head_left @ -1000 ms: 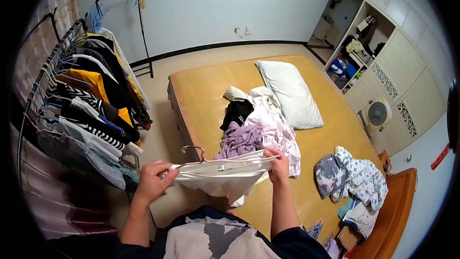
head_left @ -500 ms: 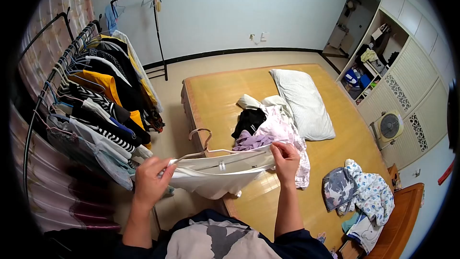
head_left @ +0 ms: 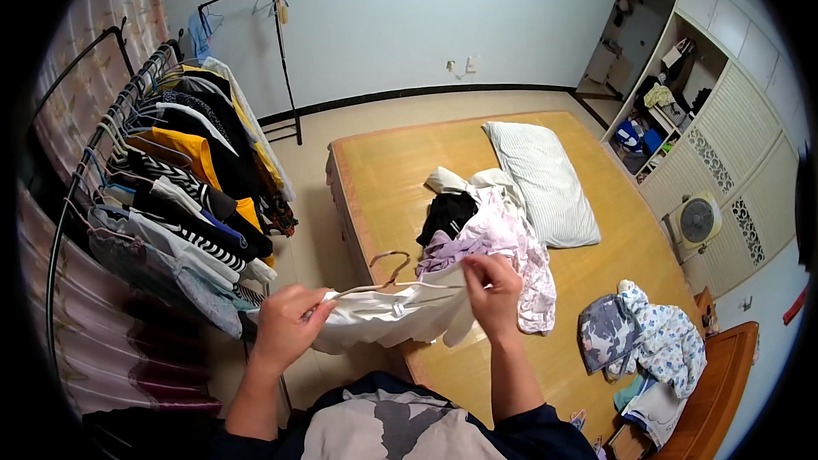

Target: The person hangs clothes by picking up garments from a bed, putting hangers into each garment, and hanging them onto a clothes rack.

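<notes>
A white top [head_left: 366, 330] hangs stretched between my two hands in front of my body. Inside its neckline runs a pale clothes hanger [head_left: 411, 284], its hook pointing up and away from me. My left hand [head_left: 292, 324] is closed around the garment's left shoulder at the hanger's end. On the other side, my right hand [head_left: 494, 288] pinches the right shoulder of the top; its fingers partly hide the hanger's tip. Just beyond lies a pile of clothes on the bed, with a black piece [head_left: 447, 215], a lilac piece [head_left: 452, 251] and a pink-white one [head_left: 503, 226].
A rack of hung clothes [head_left: 204, 153] stands at the left by the curtain. The bed [head_left: 400, 153] carries a striped pillow [head_left: 545, 183] and more folded or loose clothes [head_left: 665, 345] at the right. A fan [head_left: 697, 220] stands by the wardrobe [head_left: 724, 145].
The hanger and top have shifted slightly right. My hands have come closer together, and the neckline that gaped wide now sags in looser folds.
</notes>
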`<action>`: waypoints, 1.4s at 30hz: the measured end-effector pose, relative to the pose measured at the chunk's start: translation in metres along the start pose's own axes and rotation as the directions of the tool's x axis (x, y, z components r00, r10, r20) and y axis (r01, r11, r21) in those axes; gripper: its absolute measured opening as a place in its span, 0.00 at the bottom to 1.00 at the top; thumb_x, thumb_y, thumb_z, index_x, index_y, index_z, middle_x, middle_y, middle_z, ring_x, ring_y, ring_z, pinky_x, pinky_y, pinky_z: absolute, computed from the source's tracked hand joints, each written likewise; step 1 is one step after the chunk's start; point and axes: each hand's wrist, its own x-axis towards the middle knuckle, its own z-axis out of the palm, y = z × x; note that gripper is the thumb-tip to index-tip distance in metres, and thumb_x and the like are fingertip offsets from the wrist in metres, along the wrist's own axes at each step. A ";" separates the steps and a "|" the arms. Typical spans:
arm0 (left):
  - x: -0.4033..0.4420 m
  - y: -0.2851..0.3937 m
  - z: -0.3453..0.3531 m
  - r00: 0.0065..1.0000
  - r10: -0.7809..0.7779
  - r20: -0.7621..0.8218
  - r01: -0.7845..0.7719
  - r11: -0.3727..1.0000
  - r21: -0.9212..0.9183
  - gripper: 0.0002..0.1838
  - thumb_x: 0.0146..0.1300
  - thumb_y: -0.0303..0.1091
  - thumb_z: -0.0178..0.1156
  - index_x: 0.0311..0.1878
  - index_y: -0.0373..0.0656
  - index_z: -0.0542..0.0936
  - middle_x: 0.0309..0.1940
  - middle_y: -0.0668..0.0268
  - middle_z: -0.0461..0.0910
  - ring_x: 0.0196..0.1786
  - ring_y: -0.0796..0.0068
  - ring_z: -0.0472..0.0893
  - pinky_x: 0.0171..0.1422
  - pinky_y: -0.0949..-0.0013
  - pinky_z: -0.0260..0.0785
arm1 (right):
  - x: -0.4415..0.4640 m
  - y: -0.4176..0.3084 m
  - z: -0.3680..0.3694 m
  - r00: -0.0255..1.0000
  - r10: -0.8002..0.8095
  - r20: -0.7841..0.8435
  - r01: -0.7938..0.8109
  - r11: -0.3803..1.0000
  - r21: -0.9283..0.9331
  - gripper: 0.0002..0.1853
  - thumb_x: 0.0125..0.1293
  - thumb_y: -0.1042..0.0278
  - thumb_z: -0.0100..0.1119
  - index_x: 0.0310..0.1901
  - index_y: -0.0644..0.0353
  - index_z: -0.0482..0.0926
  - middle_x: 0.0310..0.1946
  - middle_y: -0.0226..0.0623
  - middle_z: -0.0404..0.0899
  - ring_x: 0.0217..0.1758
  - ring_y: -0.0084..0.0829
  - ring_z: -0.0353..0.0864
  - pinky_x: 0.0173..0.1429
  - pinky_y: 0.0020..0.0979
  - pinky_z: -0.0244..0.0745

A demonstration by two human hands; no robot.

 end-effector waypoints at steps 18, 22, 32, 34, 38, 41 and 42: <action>0.005 -0.040 -0.040 0.967 -0.033 -0.254 0.010 0.996 -0.090 0.07 0.53 0.29 0.67 0.32 0.37 0.82 0.18 0.65 0.71 0.21 0.74 0.70 0.25 0.71 0.61 | 0.010 -0.012 -0.015 0.791 -0.373 0.485 0.437 0.899 -0.019 0.05 0.55 0.72 0.64 0.31 0.60 0.76 0.21 0.38 0.73 0.26 0.40 0.74 0.30 0.36 0.68; -0.005 -0.035 -0.058 0.959 0.043 -0.280 -0.066 0.995 -0.076 0.09 0.53 0.31 0.67 0.37 0.40 0.83 0.22 0.66 0.75 0.24 0.72 0.72 0.29 0.72 0.65 | 0.013 -0.027 -0.013 0.742 -0.402 0.537 0.407 0.906 0.115 0.08 0.53 0.70 0.66 0.27 0.60 0.76 0.14 0.37 0.69 0.17 0.38 0.71 0.22 0.34 0.64; -0.046 -0.049 -0.095 0.978 -0.067 -0.196 0.042 0.991 -0.128 0.15 0.60 0.30 0.62 0.51 0.44 0.81 0.25 0.65 0.70 0.28 0.73 0.70 0.34 0.73 0.64 | 0.030 -0.046 0.027 0.734 -0.494 0.466 0.439 0.869 0.229 0.06 0.48 0.72 0.70 0.25 0.59 0.79 0.13 0.34 0.70 0.17 0.33 0.71 0.22 0.32 0.63; -0.053 -0.050 -0.099 0.968 -0.115 -0.224 0.096 0.991 -0.094 0.15 0.59 0.30 0.62 0.50 0.45 0.82 0.24 0.66 0.70 0.27 0.73 0.70 0.33 0.73 0.64 | 0.029 -0.048 0.033 0.702 -0.476 0.530 0.411 0.878 0.245 0.07 0.48 0.74 0.69 0.27 0.60 0.79 0.16 0.37 0.73 0.20 0.35 0.74 0.24 0.31 0.66; -0.069 -0.060 -0.113 0.935 -0.097 -0.341 0.118 0.992 0.041 0.15 0.56 0.29 0.64 0.48 0.48 0.83 0.25 0.68 0.70 0.30 0.73 0.71 0.37 0.72 0.64 | 0.024 -0.070 0.054 0.528 -0.406 0.746 0.204 0.913 0.353 0.08 0.52 0.77 0.66 0.35 0.63 0.79 0.24 0.43 0.78 0.24 0.40 0.78 0.28 0.31 0.71; -0.085 -0.070 -0.128 0.887 -0.063 -0.458 0.128 0.985 0.111 0.15 0.54 0.29 0.64 0.47 0.49 0.84 0.27 0.69 0.71 0.34 0.72 0.71 0.42 0.70 0.63 | 0.012 -0.083 0.076 0.515 -0.479 0.711 0.215 0.875 0.433 0.06 0.54 0.80 0.62 0.34 0.66 0.78 0.21 0.43 0.77 0.23 0.37 0.79 0.28 0.29 0.71; -0.090 -0.072 -0.133 0.880 -0.061 -0.470 0.133 0.984 0.121 0.15 0.54 0.29 0.64 0.47 0.49 0.84 0.27 0.69 0.71 0.34 0.72 0.71 0.42 0.70 0.63 | 0.010 -0.088 0.083 0.502 -0.494 0.710 0.230 0.868 0.441 0.06 0.54 0.80 0.61 0.35 0.65 0.78 0.22 0.44 0.78 0.23 0.39 0.80 0.28 0.30 0.72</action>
